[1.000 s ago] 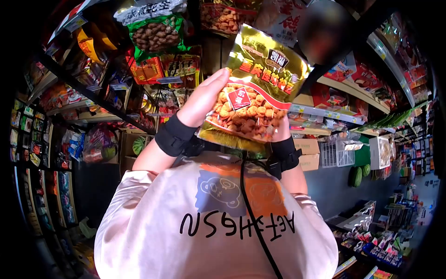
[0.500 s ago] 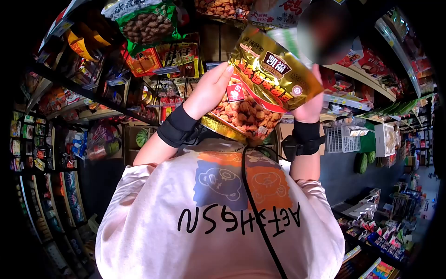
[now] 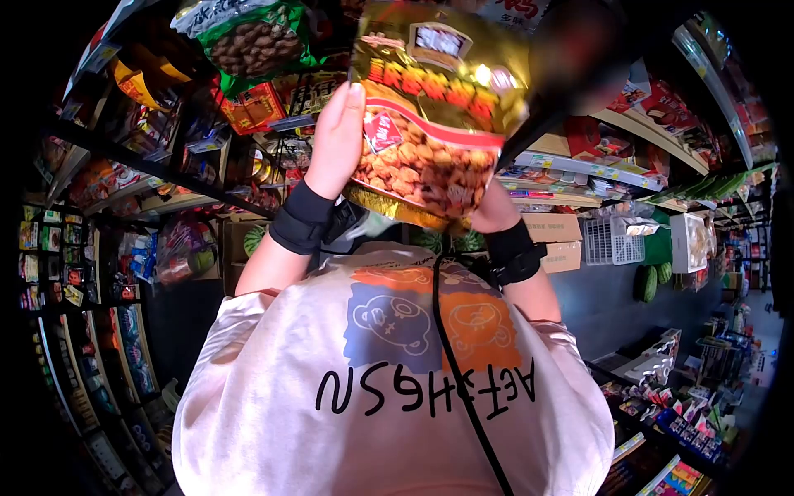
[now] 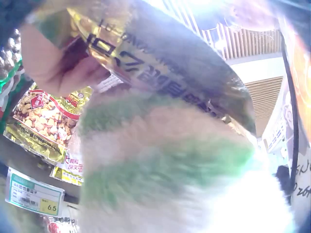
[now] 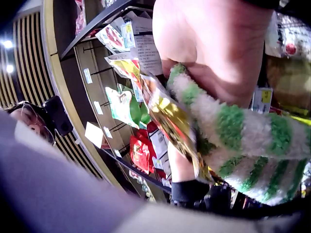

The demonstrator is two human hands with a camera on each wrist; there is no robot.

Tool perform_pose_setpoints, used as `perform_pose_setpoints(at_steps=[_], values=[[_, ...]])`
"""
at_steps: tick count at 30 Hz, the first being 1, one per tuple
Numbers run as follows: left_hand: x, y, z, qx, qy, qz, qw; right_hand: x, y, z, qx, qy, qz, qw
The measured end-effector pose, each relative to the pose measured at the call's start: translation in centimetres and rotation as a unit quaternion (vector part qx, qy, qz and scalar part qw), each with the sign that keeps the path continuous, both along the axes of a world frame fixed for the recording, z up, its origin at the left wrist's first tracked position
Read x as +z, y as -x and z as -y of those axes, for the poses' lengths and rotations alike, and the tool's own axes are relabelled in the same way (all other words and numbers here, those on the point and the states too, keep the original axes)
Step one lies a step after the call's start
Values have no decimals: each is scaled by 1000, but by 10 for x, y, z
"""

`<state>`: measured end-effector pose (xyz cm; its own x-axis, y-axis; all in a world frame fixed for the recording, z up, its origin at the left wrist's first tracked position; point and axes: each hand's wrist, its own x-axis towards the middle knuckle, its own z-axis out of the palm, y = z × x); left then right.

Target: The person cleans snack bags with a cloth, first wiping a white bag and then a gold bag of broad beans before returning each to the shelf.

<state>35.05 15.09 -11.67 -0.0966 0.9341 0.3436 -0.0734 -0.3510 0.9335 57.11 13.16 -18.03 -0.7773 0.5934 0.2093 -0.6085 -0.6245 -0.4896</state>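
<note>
A gold packet of snack nuts [image 3: 430, 157], with red lettering and a clear window, is held up in front of the chest. At its left edge my left hand [image 3: 331, 136] grips it, thumb on the printed front. My right hand [image 3: 496, 207] is behind the lower right edge, mostly hidden by the packet in the head view. In the right wrist view, the right hand [image 5: 209, 48] holds a fuzzy green-and-white striped cloth [image 5: 233, 131] against the packet's back [image 5: 170, 116]. The cloth [image 4: 160, 150] also covers part of the packet's back in the left wrist view.
Shelves of snacks stand ahead, with a green bag of nuts [image 3: 256, 45] hanging at upper left. A price tag [image 4: 34, 191] hangs below a similar packet [image 4: 46, 116]. On the right are a white crate [image 3: 614, 241], cartons [image 3: 550, 240] and watermelons [image 3: 647, 283].
The packet has moved up and left and turned more upright. My right hand went out to its right edge half a second ago, and is now back behind its lower part. The left hand keeps its grip.
</note>
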Motion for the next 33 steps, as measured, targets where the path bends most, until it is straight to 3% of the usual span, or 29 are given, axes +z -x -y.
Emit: perform_pose_setpoints(at_steps=[2, 4, 6, 9, 10, 12, 13, 15, 16, 18, 19, 20, 21, 22, 23, 24, 27, 28, 30, 33], values=[[-3, 10, -7, 42, 1, -18, 999, -9, 10, 9, 26, 42, -75, 996], [-2, 18, -9, 101, -38, -60, 992, -21, 13, 14, -62, 117, 63, 989], [-1, 28, -14, 133, -66, -65, 987, -20, 3, 16, -68, 114, 95, 987], [7, 35, -10, 166, -84, -56, 981, -20, -20, 14, -118, 115, 52, 985], [10, 36, -7, 170, -75, -49, 981, -29, -33, 15, -184, 101, 39, 977], [5, 39, -8, 179, -77, -45, 980, 24, -26, 27, -362, 71, 116, 922], [7, 35, -4, 173, -78, -59, 980, 24, -25, 33, -462, 31, 160, 872], [10, 20, 6, 161, -41, -99, 981, 43, -15, 41, -486, -59, 212, 846], [12, 8, 8, 149, -99, -130, 975, 52, -10, 45, -499, -102, 236, 827], [3, -14, 11, 71, -108, -103, 986, 51, 7, 36, -468, -426, 394, 666], [-5, -20, 12, 33, -65, -128, 989, 57, 19, 30, -452, -560, 421, 551], [8, -33, 28, -16, -105, -123, 987, 77, 37, 24, -423, -672, 422, 438], [-23, -36, 20, 49, -247, -288, 924, 78, 43, 25, -411, -657, 437, 457], [-17, -44, 29, -46, -114, -99, 987, 78, 45, 26, -398, -641, 452, 475], [-17, -42, 27, -25, -183, -169, 968, 75, 45, 18, -408, -618, 429, 517], [-19, -40, 24, -4, -247, -238, 939, 68, 43, 12, -441, -618, 432, 487], [8, -41, 35, -51, -72, -210, 974, 62, 35, -4, -506, -577, 501, 401], [4, -41, 33, -10, -109, -219, 970, 59, 29, -10, -520, -545, 498, 430], [10, -39, 37, -15, -86, -198, 976, 50, 18, -19, -545, -475, 491, 487], [23, -36, 40, 6, -117, -143, 983, 46, 19, -14, -492, -267, 400, 726]])
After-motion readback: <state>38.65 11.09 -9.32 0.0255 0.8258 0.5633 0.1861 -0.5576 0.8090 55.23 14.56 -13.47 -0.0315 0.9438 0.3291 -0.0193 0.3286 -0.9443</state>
